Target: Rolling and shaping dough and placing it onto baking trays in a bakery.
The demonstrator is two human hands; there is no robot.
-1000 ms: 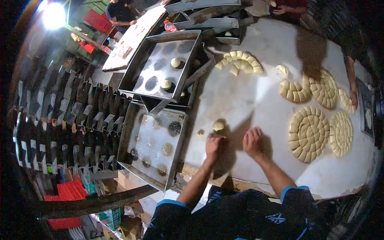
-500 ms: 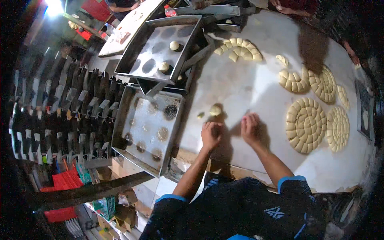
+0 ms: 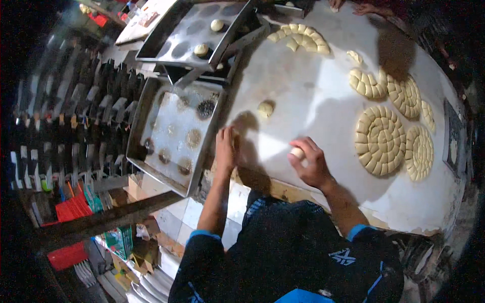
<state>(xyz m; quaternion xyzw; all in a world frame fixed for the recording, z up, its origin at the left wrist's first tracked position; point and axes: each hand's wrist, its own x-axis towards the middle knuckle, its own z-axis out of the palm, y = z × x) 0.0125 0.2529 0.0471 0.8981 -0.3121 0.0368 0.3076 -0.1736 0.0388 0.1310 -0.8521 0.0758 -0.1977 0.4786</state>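
Clock ref: 12 = top of view, centred on the hand named.
Right hand (image 3: 313, 165): looks raised off the table (image 3: 285, 83), thumb and fingers closed round 1 held ball (image 3: 297, 153), pale, likely dough.
Left hand (image 3: 226, 151): fingers curled, beside the lower tray (image 3: 172, 121); can't tell if anything is in the grip.
Table ball (image 3: 265, 109): 1, on the table at 11 from right hand, 1 to 2 from left; neither hand touches it.
Changed, right: 0.5 s ago it was curled low over the table, no ball visible; now the held ball shows at the fingertips.
Changed, left: moved toward 9, away from the table ball, closer to the lower tray.
Changed, scrap: small bit next to the table ball 0.5 s ago, no longer visible there; where it went is unclear.
Meaning: my read, the held ball is off the table and the table ball is left unworked for now.
Trays: lower tray at 9 to 10 from left hand, round dark marks on it; upper tray (image 3: 194, 30) toward 12, 2 balls in plain sight.
Coil (image 3: 380, 140): big scored dough spiral, 2 to 3 from right hand, well apart.
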